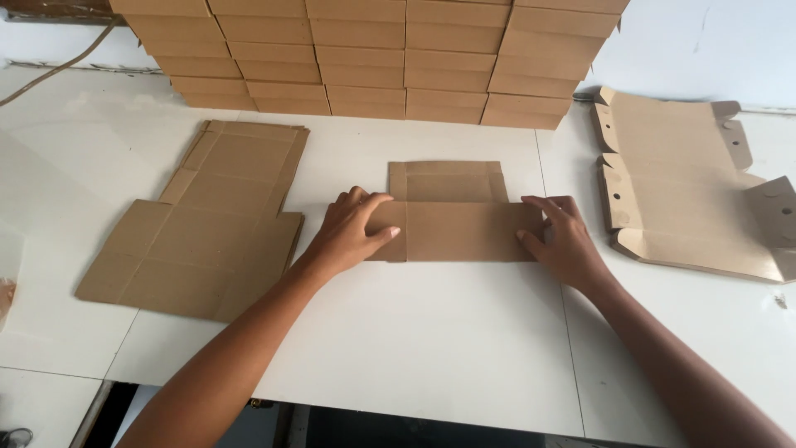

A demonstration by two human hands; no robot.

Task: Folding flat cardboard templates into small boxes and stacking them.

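Note:
A flat brown cardboard blank (454, 217) lies in the middle of the white table (431, 348), its near panel folded over. My left hand (352, 232) presses on the left end of that folded panel, fingers spread and thumb on the cardboard. On the right end rests my right hand (562, 239), fingers flat on the edge. Neither hand grips anything; both only press down.
A stack of unfolded cardboard blanks (211, 220) lies to the left. Partly folded blanks with round holes (688, 187) sit at the right. Several rows of finished flat boxes (373, 54) are stacked along the back wall. The table's near edge runs below my arms.

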